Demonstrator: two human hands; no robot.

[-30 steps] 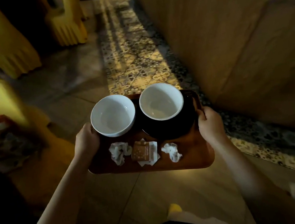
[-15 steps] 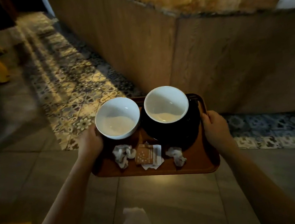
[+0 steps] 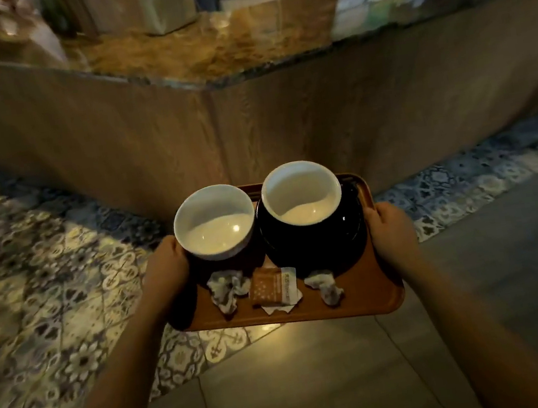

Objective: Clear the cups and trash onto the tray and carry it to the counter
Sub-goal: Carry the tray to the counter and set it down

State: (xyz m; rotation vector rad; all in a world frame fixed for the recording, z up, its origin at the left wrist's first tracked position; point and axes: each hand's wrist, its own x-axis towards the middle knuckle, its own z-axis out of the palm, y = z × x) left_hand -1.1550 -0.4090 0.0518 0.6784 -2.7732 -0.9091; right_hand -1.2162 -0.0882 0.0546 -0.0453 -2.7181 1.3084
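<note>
Since the earlier frames: the view has swung to face the counter (image 3: 204, 50) squarely; its corner now stands dead ahead, where it lay off to the right before. Tray and load unshifted on it.

Nearest: two bare forearms reaching forward over grey floor tiles.

Left hand (image 3: 166, 270): fingers closed around the tray's left edge, thumb on top beside the white cup.

Right hand (image 3: 391, 236): fingers wrapped on the tray's right edge, thumb over the rim.

Tray (image 3: 370, 296): brown, held level in the air, clear of any surface, short of the counter.

Near row on tray: crumpled napkin (image 3: 227, 289) at left; sachet (image 3: 272, 288) on a torn wrapper at centre; second crumpled scrap (image 3: 326, 287) at right. All loose, none touching the cups.

Far row: white cup (image 3: 215, 221) at left, a pale residue in its bottom; dark cup (image 3: 301, 196) at right, white inside, seated on a dark saucer (image 3: 346, 248).

Beyond: patterned floor tiles, then the wood-fronted counter with a mottled stone top; items on it are blurred.

Step in hand, by judgement: clearing done, carrying under way, final approach. Next move calls for closing the remaining gap, raising the tray above the countertop edge and setting it down flat, keeping it level so the cups do not slide.
</note>
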